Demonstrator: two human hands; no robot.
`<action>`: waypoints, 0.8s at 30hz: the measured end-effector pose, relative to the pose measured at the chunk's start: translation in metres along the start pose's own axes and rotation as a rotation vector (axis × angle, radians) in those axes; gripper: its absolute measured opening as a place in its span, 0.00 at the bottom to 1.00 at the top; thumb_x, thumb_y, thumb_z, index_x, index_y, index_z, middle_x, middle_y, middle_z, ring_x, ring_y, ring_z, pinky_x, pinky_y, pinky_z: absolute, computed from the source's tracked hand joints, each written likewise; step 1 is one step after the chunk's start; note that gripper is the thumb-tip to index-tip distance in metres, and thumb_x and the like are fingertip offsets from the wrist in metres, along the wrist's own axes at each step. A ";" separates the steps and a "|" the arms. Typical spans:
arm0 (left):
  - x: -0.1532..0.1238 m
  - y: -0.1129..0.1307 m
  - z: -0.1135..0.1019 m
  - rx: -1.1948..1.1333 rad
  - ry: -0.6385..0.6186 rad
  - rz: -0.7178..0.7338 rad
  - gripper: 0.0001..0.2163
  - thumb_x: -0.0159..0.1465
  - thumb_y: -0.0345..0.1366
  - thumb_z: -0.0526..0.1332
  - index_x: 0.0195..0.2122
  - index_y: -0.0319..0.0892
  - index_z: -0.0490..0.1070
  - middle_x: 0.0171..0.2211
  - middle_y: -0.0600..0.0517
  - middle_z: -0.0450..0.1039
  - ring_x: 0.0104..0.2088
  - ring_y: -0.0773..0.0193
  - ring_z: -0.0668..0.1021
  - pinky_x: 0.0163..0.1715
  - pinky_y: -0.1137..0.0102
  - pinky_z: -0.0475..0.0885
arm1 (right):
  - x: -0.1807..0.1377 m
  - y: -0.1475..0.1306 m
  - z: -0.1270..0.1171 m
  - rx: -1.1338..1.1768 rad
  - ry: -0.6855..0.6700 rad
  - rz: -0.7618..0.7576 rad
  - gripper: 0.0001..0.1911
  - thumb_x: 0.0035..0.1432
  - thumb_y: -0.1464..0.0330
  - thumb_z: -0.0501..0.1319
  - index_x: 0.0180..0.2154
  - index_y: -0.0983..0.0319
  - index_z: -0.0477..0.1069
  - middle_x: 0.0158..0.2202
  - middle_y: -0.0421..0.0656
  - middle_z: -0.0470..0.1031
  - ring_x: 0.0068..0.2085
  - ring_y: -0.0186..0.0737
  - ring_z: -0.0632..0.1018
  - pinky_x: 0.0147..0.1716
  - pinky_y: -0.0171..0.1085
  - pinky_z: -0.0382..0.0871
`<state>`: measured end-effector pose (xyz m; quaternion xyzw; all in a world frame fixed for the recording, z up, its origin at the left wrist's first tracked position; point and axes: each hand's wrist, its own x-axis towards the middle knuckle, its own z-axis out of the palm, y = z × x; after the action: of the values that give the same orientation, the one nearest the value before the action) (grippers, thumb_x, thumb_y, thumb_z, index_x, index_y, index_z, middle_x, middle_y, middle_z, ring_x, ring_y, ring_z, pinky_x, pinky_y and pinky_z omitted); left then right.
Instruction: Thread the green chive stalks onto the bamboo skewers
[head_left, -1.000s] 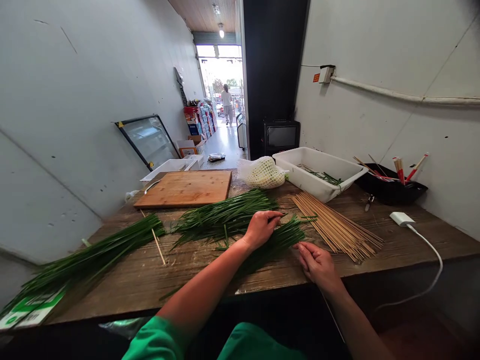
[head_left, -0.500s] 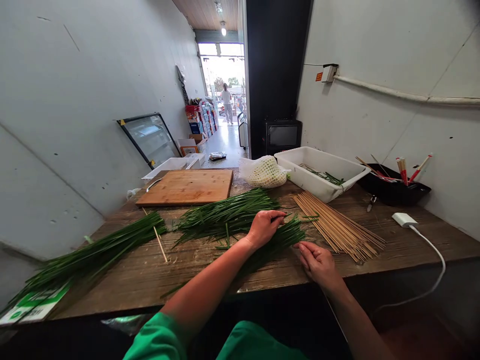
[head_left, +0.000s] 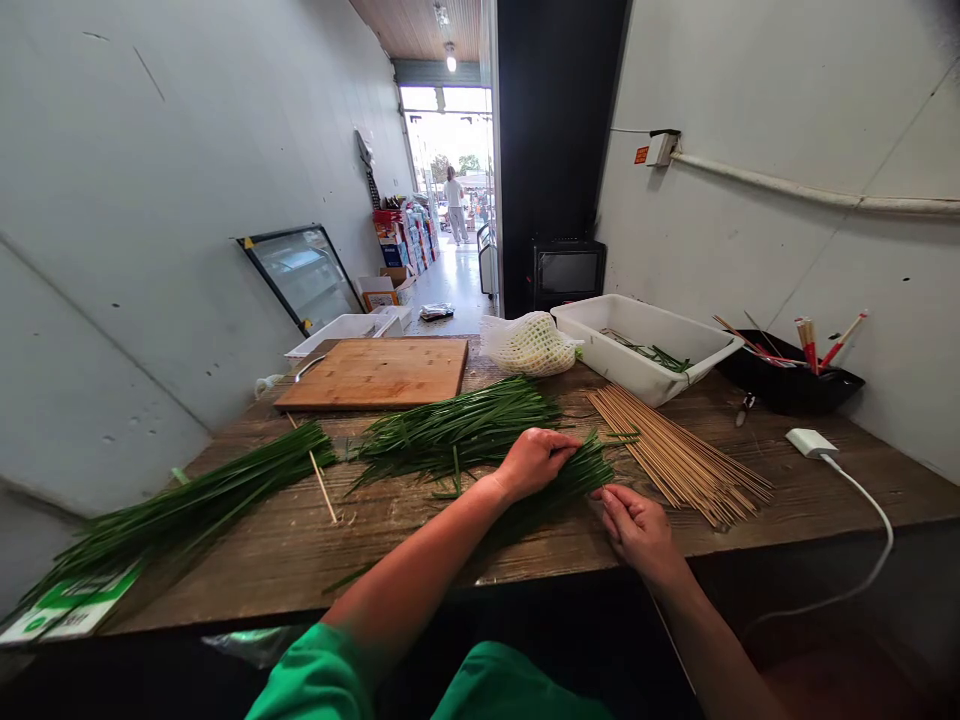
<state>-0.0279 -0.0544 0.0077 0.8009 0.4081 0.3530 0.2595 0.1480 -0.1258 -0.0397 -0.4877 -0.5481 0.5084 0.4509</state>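
My left hand (head_left: 534, 459) rests curled on a bunch of green chives (head_left: 570, 468) near the middle of the wooden table (head_left: 390, 530), its fingers pinching some leaves. My right hand (head_left: 636, 523) lies just to the right at the tips of the same bunch, its fingers curled toward the leaves. A larger heap of chives (head_left: 450, 428) lies behind my left hand. A fan of bamboo skewers (head_left: 675, 455) lies right of both hands.
A long chive bundle (head_left: 180, 510) and a single skewer (head_left: 321, 482) lie at the left. At the back are a cutting board (head_left: 375, 372), a white mesh bag (head_left: 529, 345), a white tub (head_left: 645, 345) and a black tray (head_left: 787, 375). A white charger (head_left: 806, 441) with cable lies at the right.
My left hand has slid slightly right and nearer along the chive bunch. My right hand has barely moved.
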 end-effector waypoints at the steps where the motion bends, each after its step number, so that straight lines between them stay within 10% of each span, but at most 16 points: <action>1: 0.001 -0.001 -0.005 0.007 -0.010 0.012 0.11 0.60 0.31 0.57 0.40 0.43 0.77 0.39 0.51 0.79 0.40 0.64 0.79 0.44 0.72 0.70 | 0.000 0.000 0.000 0.005 0.000 -0.004 0.21 0.55 0.52 0.56 0.35 0.64 0.68 0.13 0.31 0.54 0.13 0.25 0.54 0.12 0.29 0.45; 6: 0.003 -0.014 -0.030 0.306 0.255 -0.164 0.10 0.62 0.35 0.57 0.37 0.43 0.78 0.37 0.49 0.78 0.40 0.61 0.77 0.44 0.67 0.68 | -0.002 0.000 0.000 0.026 -0.031 0.012 0.20 0.56 0.52 0.56 0.36 0.64 0.67 0.14 0.30 0.52 0.14 0.25 0.53 0.12 0.29 0.44; 12: -0.001 -0.028 -0.026 0.679 -0.063 -0.136 0.04 0.57 0.33 0.62 0.30 0.44 0.77 0.32 0.47 0.75 0.42 0.54 0.73 0.45 0.59 0.62 | -0.001 0.002 -0.001 0.011 -0.032 -0.016 0.20 0.57 0.53 0.55 0.36 0.64 0.67 0.14 0.30 0.53 0.14 0.25 0.53 0.12 0.29 0.46; 24: 0.000 -0.033 -0.018 0.765 -0.100 -0.146 0.06 0.59 0.35 0.59 0.31 0.42 0.76 0.35 0.46 0.72 0.44 0.55 0.69 0.47 0.60 0.58 | -0.001 0.000 -0.001 0.003 -0.021 -0.026 0.22 0.55 0.51 0.56 0.35 0.65 0.69 0.14 0.31 0.54 0.14 0.26 0.54 0.12 0.29 0.47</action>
<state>-0.0575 -0.0345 -0.0042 0.8248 0.5531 0.1166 -0.0135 0.1491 -0.1267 -0.0396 -0.4743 -0.5584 0.5085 0.4525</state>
